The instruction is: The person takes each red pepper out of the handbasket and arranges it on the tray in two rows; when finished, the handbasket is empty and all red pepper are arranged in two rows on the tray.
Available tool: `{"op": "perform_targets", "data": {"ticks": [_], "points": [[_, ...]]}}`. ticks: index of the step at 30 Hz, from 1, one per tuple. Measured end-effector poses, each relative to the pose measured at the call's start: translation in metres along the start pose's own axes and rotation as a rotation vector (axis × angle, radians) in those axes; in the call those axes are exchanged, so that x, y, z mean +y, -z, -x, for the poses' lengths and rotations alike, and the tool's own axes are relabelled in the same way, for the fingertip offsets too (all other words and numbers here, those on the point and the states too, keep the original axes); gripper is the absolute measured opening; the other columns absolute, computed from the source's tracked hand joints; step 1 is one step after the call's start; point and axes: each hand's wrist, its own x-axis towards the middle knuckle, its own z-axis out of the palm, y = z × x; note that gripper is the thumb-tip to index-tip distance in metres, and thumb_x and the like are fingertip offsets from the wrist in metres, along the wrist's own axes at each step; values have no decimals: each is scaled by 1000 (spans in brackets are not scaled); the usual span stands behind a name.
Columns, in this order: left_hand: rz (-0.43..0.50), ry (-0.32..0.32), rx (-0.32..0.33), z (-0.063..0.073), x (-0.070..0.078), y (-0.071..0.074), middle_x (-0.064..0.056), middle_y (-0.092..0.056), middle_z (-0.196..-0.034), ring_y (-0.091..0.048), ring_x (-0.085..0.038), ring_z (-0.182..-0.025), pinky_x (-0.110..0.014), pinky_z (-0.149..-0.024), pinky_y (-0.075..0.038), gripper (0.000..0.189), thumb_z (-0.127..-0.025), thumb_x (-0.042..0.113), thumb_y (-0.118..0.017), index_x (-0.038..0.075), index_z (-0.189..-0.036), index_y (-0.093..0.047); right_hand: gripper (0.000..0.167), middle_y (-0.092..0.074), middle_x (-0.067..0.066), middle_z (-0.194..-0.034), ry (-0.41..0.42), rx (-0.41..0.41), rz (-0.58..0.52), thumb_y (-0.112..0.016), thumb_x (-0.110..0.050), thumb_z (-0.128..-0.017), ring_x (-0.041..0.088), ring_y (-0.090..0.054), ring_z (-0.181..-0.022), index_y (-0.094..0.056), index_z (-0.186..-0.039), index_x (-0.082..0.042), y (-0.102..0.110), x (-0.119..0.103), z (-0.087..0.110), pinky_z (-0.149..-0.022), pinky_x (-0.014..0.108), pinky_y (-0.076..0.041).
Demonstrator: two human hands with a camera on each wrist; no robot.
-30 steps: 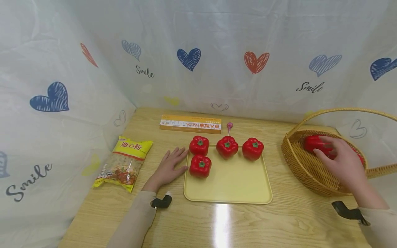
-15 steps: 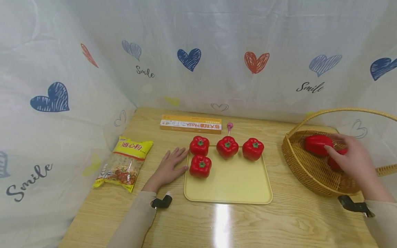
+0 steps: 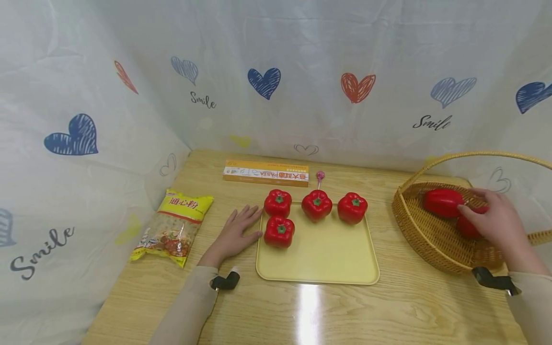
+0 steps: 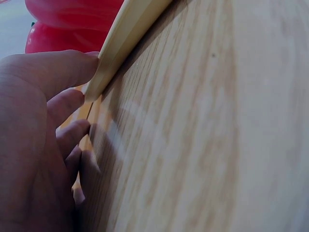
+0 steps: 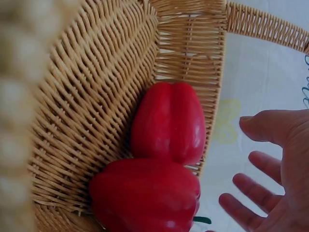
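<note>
Two red bell peppers lie in the wicker basket (image 3: 427, 239) on the right: one pepper (image 3: 442, 202) at the back, the other pepper (image 3: 470, 226) partly hidden by my right hand (image 3: 496, 220). That hand hovers over the basket's right side. In the right wrist view its fingers are spread and apart from the peppers (image 5: 169, 123). My left hand (image 3: 235, 233) lies on the table with fingers extended, its thumb touching the rim of the yellow tray (image 4: 113, 50). Several red bell peppers (image 3: 279, 232) stand stem-up along the tray's left and back edges.
A bag of macaroni (image 3: 174, 227) lies left of my left hand. Behind the tray (image 3: 319, 268) are a pasta box (image 3: 265, 173) and a pink lollipop (image 3: 320, 176). The basket's tall handle (image 3: 487, 154) arches over it. A patterned curtain (image 3: 302, 115) hangs behind the table.
My right hand has come off the back pepper in the basket and shifted right, uncovering both peppers there. The left hand and the peppers on the tray stay put.
</note>
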Motion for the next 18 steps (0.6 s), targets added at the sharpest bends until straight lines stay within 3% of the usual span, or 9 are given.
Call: {"op": "perform_targets", "data": {"ticks": [18], "points": [[-1,1,-2,0,1,0,-7,-31,-165,-16,-29,-156,-50,-126,2,67,-100,40,-62,15,-158,-39,67,-29,51,-130,-40,-28,36,-66,-13,-95,67,-28,-120,-34,-144,19,-6,23,0,-94,80,-31]]}}
